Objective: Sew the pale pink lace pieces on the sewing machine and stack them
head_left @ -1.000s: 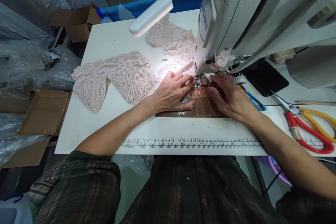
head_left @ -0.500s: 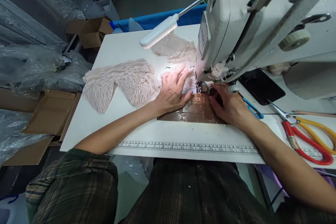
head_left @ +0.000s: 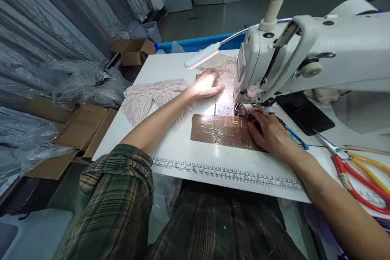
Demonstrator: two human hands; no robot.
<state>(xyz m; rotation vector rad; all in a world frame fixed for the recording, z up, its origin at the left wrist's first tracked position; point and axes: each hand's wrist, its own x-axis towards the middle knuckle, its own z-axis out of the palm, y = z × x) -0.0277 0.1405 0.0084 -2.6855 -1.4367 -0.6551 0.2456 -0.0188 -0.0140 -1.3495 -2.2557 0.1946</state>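
My left hand (head_left: 207, 84) rests on pale pink lace (head_left: 224, 86) left of the sewing machine (head_left: 254, 55), its fingers bent over the fabric; whether they pinch it is hidden. My right hand (head_left: 264, 130) is beside the presser foot, fingers curled, at the right end of a brown taped sheet (head_left: 213, 130); its fingertips are partly hidden. The needle area sits between my hands, with a metal plate (head_left: 222, 110) showing. Another lace piece (head_left: 158, 91) spreads over the left of the white table, partly behind my left forearm.
A lamp (head_left: 201, 56) hangs over the lace. Right of my right hand lie a blue snipper (head_left: 294, 135), a black phone (head_left: 306, 113) and scissors (head_left: 341, 164). A ruler strip (head_left: 213, 170) runs along the table's front edge. Cardboard boxes (head_left: 82, 124) stand left.
My left hand has moved away from the brown sheet and up onto the lace, uncovering the metal plate. My right hand stays beside the presser foot. The view has shifted.
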